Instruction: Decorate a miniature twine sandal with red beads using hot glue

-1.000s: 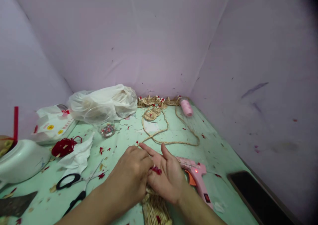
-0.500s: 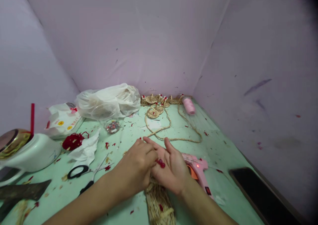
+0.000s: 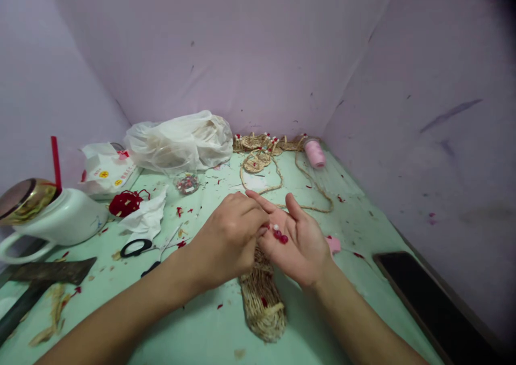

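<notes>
My right hand [image 3: 298,247] lies palm up with its fingers stretched out. On its palm rest two dark red beads [image 3: 281,237] and a small white bead [image 3: 276,227]. My left hand [image 3: 229,230] is closed, its fingertips pinched together over the right palm beside the beads. A speck of red shows at those fingertips, but what they hold is too small to make out. Below both hands a bundle of braided straw [image 3: 264,300] lies on the green table, its upper end hidden by them. Behind my right wrist a bit of the pink glue gun [image 3: 334,244] peeks out.
On the left are scissors [image 3: 137,248], red yarn [image 3: 124,204], a white mug [image 3: 76,220] and a hatchet [image 3: 52,271]. A plastic bag [image 3: 181,142], a bead packet [image 3: 187,183], straw braid pieces [image 3: 258,160] and a pink thread spool [image 3: 314,154] stand farther back. A phone [image 3: 427,300] lies right.
The view has tilted down and shifted slightly. My left fingertips have drawn back a little from the palm, so a white bead now shows. The right hand covers more of the glue gun.
</notes>
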